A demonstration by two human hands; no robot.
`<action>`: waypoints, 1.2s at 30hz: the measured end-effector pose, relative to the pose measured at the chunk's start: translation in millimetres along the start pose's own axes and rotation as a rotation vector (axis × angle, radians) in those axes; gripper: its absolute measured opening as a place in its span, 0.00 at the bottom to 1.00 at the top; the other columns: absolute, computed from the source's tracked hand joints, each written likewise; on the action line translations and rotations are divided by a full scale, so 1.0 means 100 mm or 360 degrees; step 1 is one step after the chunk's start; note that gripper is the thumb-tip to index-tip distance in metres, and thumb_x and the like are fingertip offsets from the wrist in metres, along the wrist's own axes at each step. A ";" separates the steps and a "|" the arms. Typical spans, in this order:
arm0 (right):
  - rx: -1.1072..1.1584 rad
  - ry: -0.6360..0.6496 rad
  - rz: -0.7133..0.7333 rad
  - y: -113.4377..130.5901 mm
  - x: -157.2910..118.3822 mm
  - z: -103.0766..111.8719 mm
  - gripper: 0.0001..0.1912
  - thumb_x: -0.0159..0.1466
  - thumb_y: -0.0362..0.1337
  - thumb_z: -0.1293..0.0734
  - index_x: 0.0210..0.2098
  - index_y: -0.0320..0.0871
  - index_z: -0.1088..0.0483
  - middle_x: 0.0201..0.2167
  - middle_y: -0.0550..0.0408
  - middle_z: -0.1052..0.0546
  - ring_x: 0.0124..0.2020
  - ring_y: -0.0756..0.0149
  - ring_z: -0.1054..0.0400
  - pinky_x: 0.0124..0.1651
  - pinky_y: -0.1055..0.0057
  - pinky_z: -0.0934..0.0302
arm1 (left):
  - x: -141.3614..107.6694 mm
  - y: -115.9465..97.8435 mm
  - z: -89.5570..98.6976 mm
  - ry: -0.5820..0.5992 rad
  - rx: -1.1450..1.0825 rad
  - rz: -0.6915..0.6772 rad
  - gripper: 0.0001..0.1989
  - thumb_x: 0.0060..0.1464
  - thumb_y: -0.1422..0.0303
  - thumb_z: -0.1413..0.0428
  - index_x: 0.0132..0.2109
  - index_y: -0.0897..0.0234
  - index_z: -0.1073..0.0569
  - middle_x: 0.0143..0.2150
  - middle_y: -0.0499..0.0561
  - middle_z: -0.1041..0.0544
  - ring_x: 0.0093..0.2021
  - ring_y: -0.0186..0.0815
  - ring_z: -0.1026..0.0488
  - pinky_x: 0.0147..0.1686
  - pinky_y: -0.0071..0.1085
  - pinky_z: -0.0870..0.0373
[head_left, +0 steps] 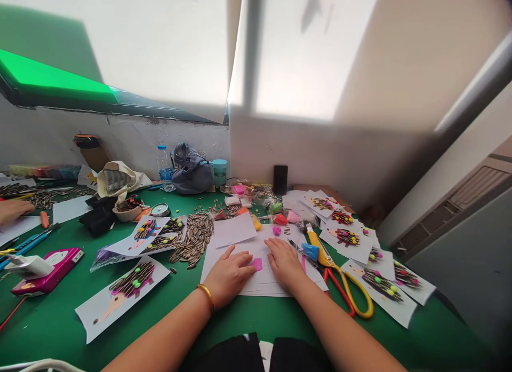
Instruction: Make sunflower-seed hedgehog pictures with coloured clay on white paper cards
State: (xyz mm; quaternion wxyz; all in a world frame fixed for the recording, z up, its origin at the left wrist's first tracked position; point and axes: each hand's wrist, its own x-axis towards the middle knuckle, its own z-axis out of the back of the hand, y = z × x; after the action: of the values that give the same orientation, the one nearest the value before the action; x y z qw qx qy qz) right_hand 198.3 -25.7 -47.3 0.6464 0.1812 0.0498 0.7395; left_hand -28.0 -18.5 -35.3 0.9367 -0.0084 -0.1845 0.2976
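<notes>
My left hand (229,276), with a gold bangle on the wrist, rests on white paper sheets (260,289). Its fingers are stretched out, and the fingertips reach a small flat pink piece (257,264). On the other side of that piece lies my right hand (285,262), fingers extended on the sheets and apparently holding nothing. A small magenta lump (277,230) sits just beyond the right fingertips. A blank white card (234,229) lies above my left hand. Blue clay (310,251) and a pair of yellow-handled scissors (342,276) are right of my right hand.
Sunflower seeds (194,238) are heaped left of the paper. Hedgehog cards decorated with seeds lie at left (124,294) and right (384,286). Behind stand a phone (280,180), a cup (220,172) and a bottle (164,169). Another person's hand (14,211) is at far left.
</notes>
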 end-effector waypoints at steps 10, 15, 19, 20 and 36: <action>0.0003 0.0016 -0.0018 0.00 0.01 0.01 0.25 0.69 0.35 0.45 0.64 0.46 0.39 0.65 0.53 0.35 0.66 0.59 0.46 0.68 0.56 0.55 | 0.01 0.00 0.04 0.0073 -0.0088 0.0006 0.19 0.63 0.72 0.50 0.57 0.52 0.28 0.54 0.53 0.23 0.56 0.40 0.28 0.64 0.54 0.46; 0.0003 0.0024 -0.0020 0.01 0.00 0.03 0.25 0.69 0.35 0.45 0.64 0.47 0.39 0.65 0.52 0.35 0.66 0.59 0.46 0.68 0.56 0.55 | 0.02 -0.02 0.06 0.0108 -0.0088 -0.0003 0.17 0.63 0.71 0.49 0.54 0.50 0.25 0.56 0.54 0.25 0.57 0.42 0.29 0.64 0.58 0.47; -0.0001 0.0012 -0.0026 0.02 0.00 0.04 0.25 0.69 0.35 0.45 0.64 0.47 0.39 0.65 0.53 0.35 0.66 0.59 0.45 0.67 0.55 0.53 | 0.03 -0.02 0.06 0.0070 -0.0130 0.0049 0.21 0.59 0.76 0.51 0.57 0.55 0.27 0.56 0.56 0.26 0.55 0.41 0.28 0.64 0.53 0.43; -0.0005 0.0007 -0.0025 0.02 0.00 0.03 0.25 0.69 0.35 0.45 0.64 0.47 0.39 0.65 0.53 0.35 0.66 0.59 0.45 0.67 0.55 0.53 | 0.03 -0.01 0.06 0.0063 -0.0132 0.0049 0.21 0.59 0.77 0.51 0.56 0.57 0.27 0.56 0.56 0.26 0.54 0.41 0.27 0.64 0.52 0.42; 0.0010 -0.0008 -0.0007 0.01 0.00 0.01 0.24 0.69 0.34 0.45 0.64 0.47 0.38 0.64 0.52 0.35 0.65 0.58 0.44 0.67 0.55 0.54 | 0.00 0.00 0.00 0.0173 -0.0058 0.0128 0.26 0.59 0.63 0.46 0.64 0.59 0.36 0.66 0.59 0.36 0.66 0.49 0.41 0.66 0.60 0.52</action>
State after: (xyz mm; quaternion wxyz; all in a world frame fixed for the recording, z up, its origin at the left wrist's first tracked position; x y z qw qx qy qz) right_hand 197.6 -26.5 -45.8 0.6475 0.1852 0.0509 0.7375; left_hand -27.6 -18.7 -35.3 0.9323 -0.0489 -0.1384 0.3306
